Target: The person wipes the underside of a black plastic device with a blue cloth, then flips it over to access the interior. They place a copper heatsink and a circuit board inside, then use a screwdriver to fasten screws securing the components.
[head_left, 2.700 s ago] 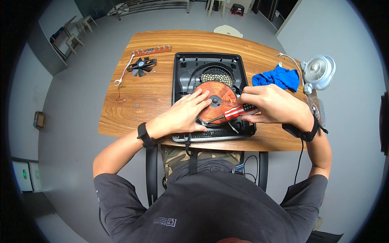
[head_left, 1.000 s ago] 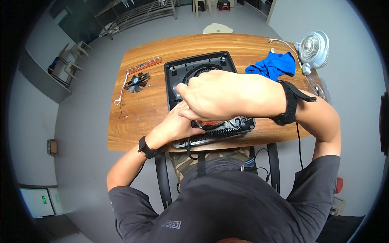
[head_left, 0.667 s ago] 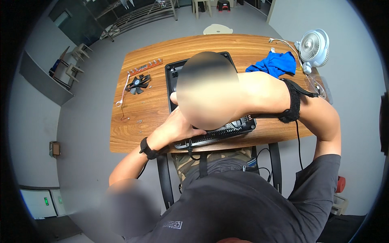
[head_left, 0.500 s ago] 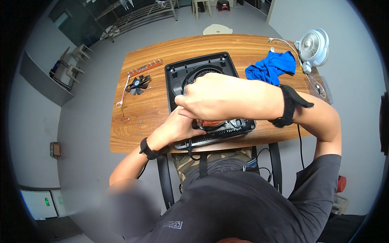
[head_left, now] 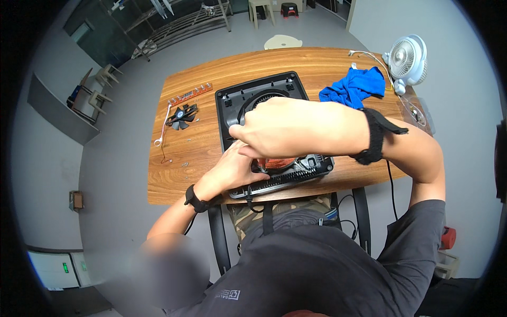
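An opened black appliance housing, apparently an induction cooker, lies on the table in front of me. A round copper coil shows inside its near half. Over the middle of the housing, my right hand is closed in a fist, back of the hand up; whatever it grips is hidden beneath it. Below and to its left, my left hand rests on the housing's near left part. The left thumb stretches along the vented near edge, apart from the other fingers, whose tips are partly covered by my right hand.
Left of the housing lie a small black fan, an orange circuit board strip with wires and several small screws. Toward the right are a blue cloth, a white desk fan and a clear plastic bag. My right forearm crosses above the table.
The whole view has shifted slightly. My right fist has turned a little above the housing, and slightly more of the coil shows. My left hand keeps its place on the housing.
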Demonstrator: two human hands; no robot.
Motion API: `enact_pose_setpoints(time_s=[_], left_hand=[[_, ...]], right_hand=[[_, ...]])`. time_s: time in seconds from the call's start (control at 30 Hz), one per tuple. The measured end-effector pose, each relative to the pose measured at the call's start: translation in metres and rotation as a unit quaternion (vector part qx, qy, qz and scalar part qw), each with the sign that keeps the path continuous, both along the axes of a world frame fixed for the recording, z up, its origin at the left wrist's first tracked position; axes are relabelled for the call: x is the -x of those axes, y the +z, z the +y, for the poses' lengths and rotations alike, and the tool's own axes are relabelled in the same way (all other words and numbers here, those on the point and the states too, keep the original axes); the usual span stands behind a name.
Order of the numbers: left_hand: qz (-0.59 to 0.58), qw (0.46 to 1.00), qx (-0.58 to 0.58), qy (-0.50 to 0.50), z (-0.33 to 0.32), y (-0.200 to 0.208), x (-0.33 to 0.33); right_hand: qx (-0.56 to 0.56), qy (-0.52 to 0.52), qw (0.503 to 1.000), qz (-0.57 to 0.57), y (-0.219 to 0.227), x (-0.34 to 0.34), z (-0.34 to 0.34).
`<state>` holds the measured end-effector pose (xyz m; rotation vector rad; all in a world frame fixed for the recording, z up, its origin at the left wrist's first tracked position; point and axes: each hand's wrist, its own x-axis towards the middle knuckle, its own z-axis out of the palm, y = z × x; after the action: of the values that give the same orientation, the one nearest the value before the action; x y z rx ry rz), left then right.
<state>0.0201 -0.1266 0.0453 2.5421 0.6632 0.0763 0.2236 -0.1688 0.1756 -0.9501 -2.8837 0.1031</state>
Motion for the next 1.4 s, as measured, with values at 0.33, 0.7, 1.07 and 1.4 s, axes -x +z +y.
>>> enact_pose_setpoints(time_s=[0.33,0.7,1.07,1.4], left_hand=[[-0.052,0.998,0.022,0.013,0.0,-0.005,0.002],[-0.146,0.986,0.081,-0.003,-0.009,0.019,-0.009],[-0.097,0.995,0.011,-0.013,-0.003,-0.005,0.003],[-0.07,0.996,0.051,0.032,-0.005,-0.007,0.003]], right_hand=[[-0.032,-0.006,0.999,0.04,0.008,-0.002,-0.013],[-0.066,-0.039,0.997,0.015,0.007,0.009,-0.023],[0.007,-0.011,0.999,-0.033,0.016,0.005,-0.02],[0.053,0.045,0.997,0.026,0.014,-0.002,-0.019]])
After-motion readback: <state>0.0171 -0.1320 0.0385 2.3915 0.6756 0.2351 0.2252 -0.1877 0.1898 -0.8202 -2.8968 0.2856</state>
